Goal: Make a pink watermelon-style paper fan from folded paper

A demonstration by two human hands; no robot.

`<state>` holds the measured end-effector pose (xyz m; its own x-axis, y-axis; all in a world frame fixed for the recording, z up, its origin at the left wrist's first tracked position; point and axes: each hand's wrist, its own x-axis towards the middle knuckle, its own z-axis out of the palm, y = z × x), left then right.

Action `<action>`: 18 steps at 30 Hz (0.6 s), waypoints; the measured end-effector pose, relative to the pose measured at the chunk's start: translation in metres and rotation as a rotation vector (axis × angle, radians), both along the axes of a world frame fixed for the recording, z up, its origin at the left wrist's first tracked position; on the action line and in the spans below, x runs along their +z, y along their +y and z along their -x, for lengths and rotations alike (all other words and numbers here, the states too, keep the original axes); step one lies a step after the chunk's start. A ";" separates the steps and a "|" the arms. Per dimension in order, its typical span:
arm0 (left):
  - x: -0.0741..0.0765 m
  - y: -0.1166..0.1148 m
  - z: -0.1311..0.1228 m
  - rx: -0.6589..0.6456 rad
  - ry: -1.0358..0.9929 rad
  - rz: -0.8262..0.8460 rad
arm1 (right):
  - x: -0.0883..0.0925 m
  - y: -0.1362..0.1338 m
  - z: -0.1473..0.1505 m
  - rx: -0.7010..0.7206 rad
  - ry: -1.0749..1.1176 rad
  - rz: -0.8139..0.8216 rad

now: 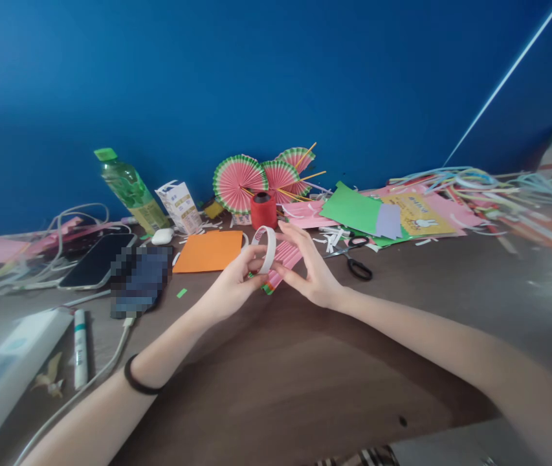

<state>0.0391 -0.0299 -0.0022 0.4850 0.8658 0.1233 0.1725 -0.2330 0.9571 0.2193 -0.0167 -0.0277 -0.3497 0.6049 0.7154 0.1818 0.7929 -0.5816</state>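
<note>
My left hand (237, 279) is closed on a narrow white ring that looks like a tape roll (270, 249), holding it upright with fingers and thumb at its lower part. On the ring's right side is my right hand (313, 272), its fingers spread and its thumb tip close to the lower edge; whether it touches cannot be made out. Below and behind the hands lies a folded pink paper strip (289, 255) with green ends, partly hidden. A red thread spool (263, 211) stands just behind the ring. Left of it rests an orange paper sheet (210, 252).
Pink-and-green paper fans (240, 183) lean at the wall. Black-handled scissors (359, 266) lie right, near green paper (353, 210) and scraps. Leftward are a green bottle (132, 194), a small carton (180, 207), phones (98, 261), cables and a marker (80, 349).
</note>
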 end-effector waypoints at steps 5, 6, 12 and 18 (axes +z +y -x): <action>0.000 -0.002 -0.002 -0.017 0.027 0.015 | 0.000 0.001 0.000 0.027 -0.042 -0.008; 0.000 -0.003 -0.002 -0.017 0.045 0.016 | -0.001 0.002 0.000 0.021 -0.046 -0.007; 0.002 -0.009 -0.004 -0.014 0.212 -0.023 | -0.004 0.005 -0.001 0.100 0.079 0.325; 0.011 -0.010 -0.002 -0.055 0.321 -0.136 | -0.008 0.011 0.000 0.136 0.248 0.561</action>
<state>0.0410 -0.0399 0.0090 0.5636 0.8231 0.0700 0.4427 -0.3724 0.8157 0.2193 -0.0055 -0.0361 -0.3147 0.8733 0.3718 -0.0930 0.3615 -0.9277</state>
